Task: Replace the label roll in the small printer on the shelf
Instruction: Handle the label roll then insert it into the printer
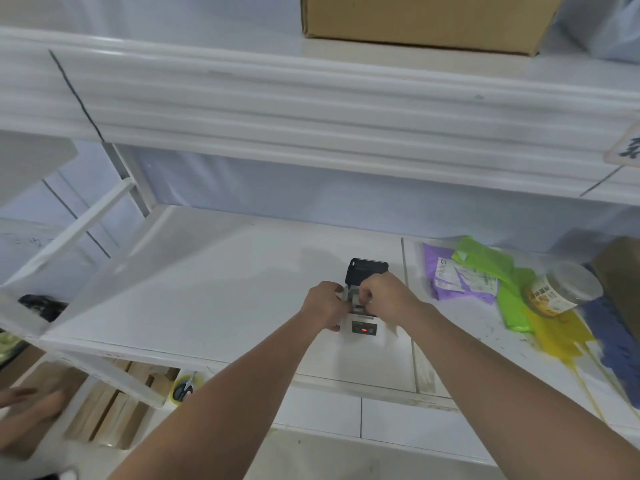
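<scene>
A small white printer (363,336) stands on the white shelf (207,289), its black lid (367,270) swung up and open at the back. A red light glows on its front panel. My left hand (323,304) grips the printer's left side. My right hand (384,294) reaches into the open compartment with the fingers curled around something small and white; the label roll itself is mostly hidden by my fingers.
Purple, green, yellow and blue plastic bags (485,282) lie to the right with a clear jar (564,289) on them. A cardboard box (422,20) sits on the upper shelf. A tape roll (183,389) and wooden pieces lie below.
</scene>
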